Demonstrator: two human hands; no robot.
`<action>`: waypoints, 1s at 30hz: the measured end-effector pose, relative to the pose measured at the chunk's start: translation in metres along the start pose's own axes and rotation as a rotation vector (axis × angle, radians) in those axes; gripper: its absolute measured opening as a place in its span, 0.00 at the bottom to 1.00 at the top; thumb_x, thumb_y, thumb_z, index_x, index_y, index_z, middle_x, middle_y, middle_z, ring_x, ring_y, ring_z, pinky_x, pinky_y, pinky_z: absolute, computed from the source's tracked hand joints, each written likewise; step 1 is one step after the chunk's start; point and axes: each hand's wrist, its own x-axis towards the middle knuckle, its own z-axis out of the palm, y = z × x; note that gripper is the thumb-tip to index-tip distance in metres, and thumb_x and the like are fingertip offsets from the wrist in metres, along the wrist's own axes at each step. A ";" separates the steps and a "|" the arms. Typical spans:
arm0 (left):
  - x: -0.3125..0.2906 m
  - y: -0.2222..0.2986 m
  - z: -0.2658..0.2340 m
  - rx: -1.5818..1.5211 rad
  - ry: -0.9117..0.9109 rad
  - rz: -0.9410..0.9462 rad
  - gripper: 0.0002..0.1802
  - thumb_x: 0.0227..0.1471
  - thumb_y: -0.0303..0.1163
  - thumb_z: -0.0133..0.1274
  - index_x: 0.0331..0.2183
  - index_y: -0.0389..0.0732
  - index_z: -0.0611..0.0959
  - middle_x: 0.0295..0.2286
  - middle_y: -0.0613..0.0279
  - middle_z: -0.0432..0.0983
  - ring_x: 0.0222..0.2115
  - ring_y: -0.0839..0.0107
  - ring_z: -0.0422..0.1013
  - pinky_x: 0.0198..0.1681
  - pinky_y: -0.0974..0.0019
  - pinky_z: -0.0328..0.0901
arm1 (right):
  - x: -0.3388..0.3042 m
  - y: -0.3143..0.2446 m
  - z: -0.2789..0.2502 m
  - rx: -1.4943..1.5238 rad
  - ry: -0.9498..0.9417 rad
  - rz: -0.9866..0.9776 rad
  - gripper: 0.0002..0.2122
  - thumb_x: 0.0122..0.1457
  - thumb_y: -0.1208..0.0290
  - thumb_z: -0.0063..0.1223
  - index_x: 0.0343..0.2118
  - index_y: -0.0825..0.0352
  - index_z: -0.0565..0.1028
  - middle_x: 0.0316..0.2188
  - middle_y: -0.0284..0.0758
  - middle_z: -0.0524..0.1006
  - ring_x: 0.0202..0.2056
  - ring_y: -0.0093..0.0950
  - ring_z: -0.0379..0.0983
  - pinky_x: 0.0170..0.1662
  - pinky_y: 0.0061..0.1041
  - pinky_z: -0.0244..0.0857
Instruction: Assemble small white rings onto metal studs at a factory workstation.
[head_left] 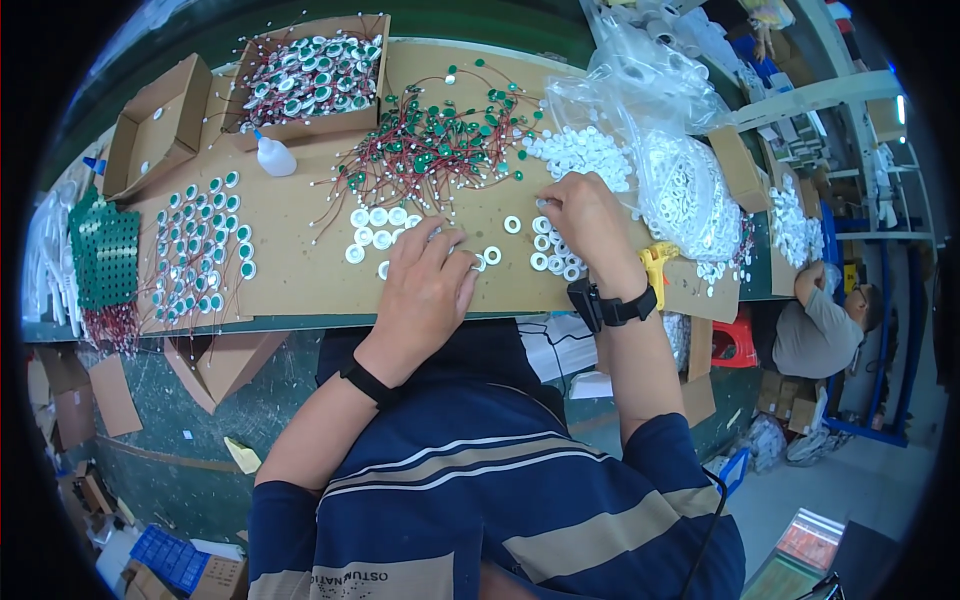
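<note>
My left hand [430, 275] lies low over a group of white round plastic pieces [378, 216] on the cardboard-covered bench, its fingers bent and apart. One white ring [492, 256] sits just beside its fingertips; what is under the palm is hidden. To the right, my right hand [588, 218] pinches a small white round piece [543, 203] between thumb and fingertips. Below that hand several white rings [541, 242] are laid out in short rows. Beyond both hands spreads a heap of green discs with red wires [430, 140].
Loose white rings [580, 155] and a clear plastic bag of them [685, 190] lie right, near a yellow glue gun [656, 265]. At left are rows of wired discs [205, 245], a white squeeze bottle [275, 157] and cardboard boxes [160, 130]. Another person [820, 325] sits far right.
</note>
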 end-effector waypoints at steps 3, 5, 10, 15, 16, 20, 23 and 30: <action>-0.001 -0.001 -0.001 0.003 -0.028 0.001 0.12 0.59 0.28 0.74 0.44 0.40 0.91 0.55 0.53 0.84 0.68 0.44 0.73 0.72 0.40 0.66 | 0.000 -0.003 -0.002 -0.008 0.046 -0.039 0.09 0.64 0.71 0.73 0.45 0.63 0.94 0.42 0.42 0.90 0.47 0.47 0.85 0.53 0.47 0.80; 0.000 -0.001 0.000 -0.008 -0.033 0.001 0.14 0.58 0.28 0.74 0.46 0.40 0.91 0.55 0.53 0.84 0.68 0.45 0.72 0.72 0.40 0.66 | -0.003 -0.006 -0.004 0.051 0.046 -0.032 0.09 0.65 0.71 0.73 0.46 0.64 0.93 0.42 0.42 0.90 0.45 0.47 0.86 0.52 0.46 0.80; 0.000 -0.001 0.000 -0.007 -0.010 -0.022 0.19 0.58 0.28 0.74 0.51 0.40 0.91 0.55 0.53 0.83 0.68 0.45 0.72 0.73 0.41 0.66 | -0.030 -0.044 -0.012 0.274 0.031 -0.138 0.08 0.66 0.71 0.72 0.46 0.65 0.91 0.40 0.42 0.88 0.41 0.46 0.86 0.46 0.45 0.80; 0.002 -0.001 0.001 0.003 -0.030 -0.034 0.25 0.57 0.28 0.74 0.56 0.41 0.90 0.56 0.54 0.83 0.68 0.46 0.72 0.73 0.41 0.65 | -0.055 -0.070 0.003 0.290 0.006 -0.254 0.07 0.67 0.72 0.71 0.45 0.65 0.90 0.38 0.41 0.86 0.40 0.46 0.86 0.45 0.45 0.80; 0.002 -0.001 0.001 0.001 -0.027 -0.032 0.26 0.56 0.27 0.74 0.57 0.41 0.90 0.56 0.54 0.83 0.68 0.45 0.72 0.73 0.41 0.66 | -0.058 -0.072 0.005 0.291 0.003 -0.254 0.07 0.67 0.72 0.71 0.45 0.65 0.90 0.38 0.41 0.86 0.40 0.46 0.86 0.45 0.45 0.80; 0.001 -0.001 0.000 -0.005 -0.021 -0.028 0.30 0.53 0.26 0.75 0.58 0.41 0.89 0.57 0.54 0.84 0.67 0.44 0.73 0.73 0.41 0.67 | -0.062 -0.078 0.012 0.247 -0.002 -0.233 0.07 0.67 0.73 0.70 0.45 0.66 0.90 0.37 0.41 0.85 0.41 0.46 0.86 0.45 0.45 0.81; 0.001 -0.002 0.000 -0.006 -0.018 -0.027 0.31 0.52 0.25 0.74 0.59 0.41 0.89 0.57 0.54 0.84 0.67 0.44 0.73 0.73 0.41 0.67 | -0.062 -0.080 0.016 0.183 -0.002 -0.218 0.07 0.67 0.73 0.70 0.45 0.66 0.90 0.38 0.40 0.85 0.41 0.45 0.86 0.45 0.45 0.82; 0.000 -0.002 0.001 -0.030 -0.029 -0.023 0.27 0.58 0.26 0.71 0.60 0.41 0.89 0.56 0.54 0.83 0.68 0.46 0.71 0.73 0.41 0.64 | -0.062 -0.080 0.018 0.175 -0.018 -0.219 0.06 0.68 0.73 0.70 0.46 0.65 0.90 0.38 0.39 0.85 0.41 0.46 0.86 0.45 0.45 0.82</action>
